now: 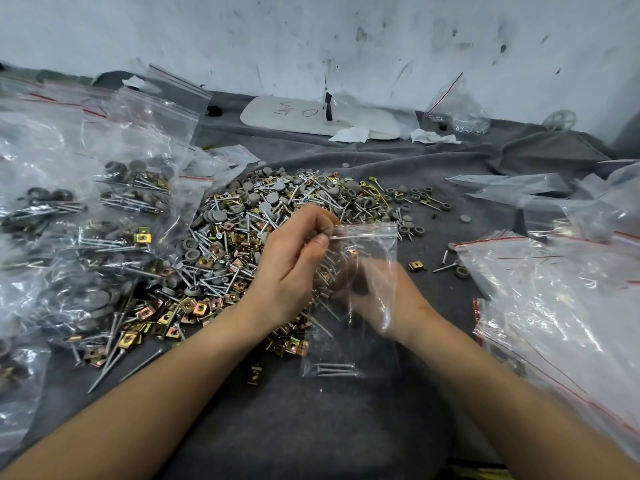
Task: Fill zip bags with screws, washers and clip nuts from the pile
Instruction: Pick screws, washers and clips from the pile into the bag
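A white wall, scuffed with dark marks, is seen behind. The surface is covered by a wrinkled dark grey cloth, on which a flat white rounded board is laid.

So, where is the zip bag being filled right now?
In the head view the zip bag hangs at the centre, just right of the pile: the left hand pinches its top edge and the right hand shows through its plastic.
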Tool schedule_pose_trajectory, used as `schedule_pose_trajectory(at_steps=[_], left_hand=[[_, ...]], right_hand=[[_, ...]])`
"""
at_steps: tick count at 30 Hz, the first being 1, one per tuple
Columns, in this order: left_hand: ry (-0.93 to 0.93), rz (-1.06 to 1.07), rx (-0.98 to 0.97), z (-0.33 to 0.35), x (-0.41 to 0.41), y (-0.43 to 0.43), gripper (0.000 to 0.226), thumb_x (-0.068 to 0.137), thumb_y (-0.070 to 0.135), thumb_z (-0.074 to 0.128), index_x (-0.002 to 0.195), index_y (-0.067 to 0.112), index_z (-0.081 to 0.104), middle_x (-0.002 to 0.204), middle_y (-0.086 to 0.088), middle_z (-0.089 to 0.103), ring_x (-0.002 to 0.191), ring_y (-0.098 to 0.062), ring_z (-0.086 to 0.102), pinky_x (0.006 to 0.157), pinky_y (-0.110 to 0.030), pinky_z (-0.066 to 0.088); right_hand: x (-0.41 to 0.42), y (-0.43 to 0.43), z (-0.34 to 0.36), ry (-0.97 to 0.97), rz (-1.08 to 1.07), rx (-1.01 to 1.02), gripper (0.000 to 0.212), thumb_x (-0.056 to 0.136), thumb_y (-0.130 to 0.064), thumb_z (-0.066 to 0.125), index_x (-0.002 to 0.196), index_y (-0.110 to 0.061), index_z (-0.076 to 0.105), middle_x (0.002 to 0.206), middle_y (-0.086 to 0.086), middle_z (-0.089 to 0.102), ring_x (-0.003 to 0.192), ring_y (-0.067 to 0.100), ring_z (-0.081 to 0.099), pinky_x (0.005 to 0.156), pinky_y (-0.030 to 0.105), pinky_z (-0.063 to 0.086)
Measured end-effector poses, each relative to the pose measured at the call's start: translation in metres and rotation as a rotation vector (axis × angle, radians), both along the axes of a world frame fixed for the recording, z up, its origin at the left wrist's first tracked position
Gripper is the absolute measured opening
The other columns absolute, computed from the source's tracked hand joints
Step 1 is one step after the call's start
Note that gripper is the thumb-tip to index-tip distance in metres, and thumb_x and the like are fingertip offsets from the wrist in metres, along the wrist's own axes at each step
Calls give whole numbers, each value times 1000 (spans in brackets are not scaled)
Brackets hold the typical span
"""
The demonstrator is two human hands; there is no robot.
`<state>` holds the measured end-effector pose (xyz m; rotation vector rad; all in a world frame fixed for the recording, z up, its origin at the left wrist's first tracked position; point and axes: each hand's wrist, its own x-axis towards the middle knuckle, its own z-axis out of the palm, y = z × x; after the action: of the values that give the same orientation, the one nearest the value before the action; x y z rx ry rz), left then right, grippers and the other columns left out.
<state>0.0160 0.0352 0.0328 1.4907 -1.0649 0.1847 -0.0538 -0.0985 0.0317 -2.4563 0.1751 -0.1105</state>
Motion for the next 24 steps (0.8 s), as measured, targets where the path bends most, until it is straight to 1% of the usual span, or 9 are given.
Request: schedule_pose_trajectory(at_steps=[2, 4, 8, 11, 15, 18, 19, 22, 24], left_hand=[[-1, 4, 1, 0, 0, 0, 17, 87, 22, 36, 81, 10, 46, 83, -18, 54, 74, -29, 48, 63, -39, 39], [-11, -1, 1, 1, 0, -1, 16, 87, 22, 36, 80, 12, 46, 83, -18, 54, 74, -27, 48, 63, -36, 39], [-44, -48, 0, 3, 0, -4, 15, 87, 18, 36, 81, 8, 46, 82, -20, 53, 72, -16, 45, 64, -21, 36], [-95, -83, 15, 3, -1, -4, 14, 85, 15, 35, 81, 7, 46, 79, -23, 51, 69, -17, 43, 63, -18, 33], [-140, -80, 17, 1, -2, -2, 20, 84, 14, 35, 78, 0, 47, 83, -22, 53, 73, -17, 45, 66, -18, 35], [-156, -58, -11, 2, -2, -1, 21, 85, 14, 36, 77, -2, 47, 84, -19, 54, 75, -18, 47, 68, -20, 36], [-157, -49, -21, 2, -2, 0, 22, 85, 14, 36, 77, -2, 47, 84, -18, 54, 76, -18, 48, 68, -21, 37], [-156, -36, -55, 2, -3, 0, 18, 85, 14, 36, 78, 0, 47, 86, -16, 53, 77, -18, 48, 67, -22, 38], [-142, -40, -83, 2, -3, 0, 13, 85, 14, 36, 81, 6, 46, 87, -14, 53, 77, -18, 48, 67, -24, 38]], right_hand=[[-2, -8, 6, -20, -52, 105, 9, 87, -7, 64, 82, -14, 64, 86, 6, 69, 83, 22, 66, 78, 35, 55], [-5, -20, 15, -98, -167, 217, 13, 86, -4, 66, 86, -17, 65, 87, 2, 69, 83, 18, 65, 74, 32, 53], [-18, -32, 45, -470, -317, 462, 26, 82, -2, 68, 77, -27, 63, 75, -10, 68, 75, 7, 63, 69, 22, 50], [-29, -24, 63, -698, -273, 533, 23, 81, -5, 70, 77, -26, 64, 69, -16, 68, 70, -2, 62, 68, 12, 49], [-30, -4, 69, -646, -175, 292, 22, 79, -8, 73, 78, -29, 65, 74, -13, 68, 72, 2, 63, 69, 14, 49], [-30, 2, 68, -567, -122, 157, 11, 80, -15, 73, 84, -25, 70, 79, -12, 68, 76, 7, 63, 75, 27, 53], [-30, 1, 67, -562, -108, 162, 7, 81, -19, 71, 85, -24, 71, 79, -11, 68, 75, 8, 63, 74, 27, 53], [-30, -4, 65, -594, -122, 241, 6, 87, -27, 66, 87, -24, 71, 72, -11, 68, 65, 1, 59, 61, 14, 46], [-27, -12, 60, -558, -186, 295, 9, 88, -26, 64, 83, -25, 72, 71, -13, 69, 65, -2, 58, 61, 12, 45]])
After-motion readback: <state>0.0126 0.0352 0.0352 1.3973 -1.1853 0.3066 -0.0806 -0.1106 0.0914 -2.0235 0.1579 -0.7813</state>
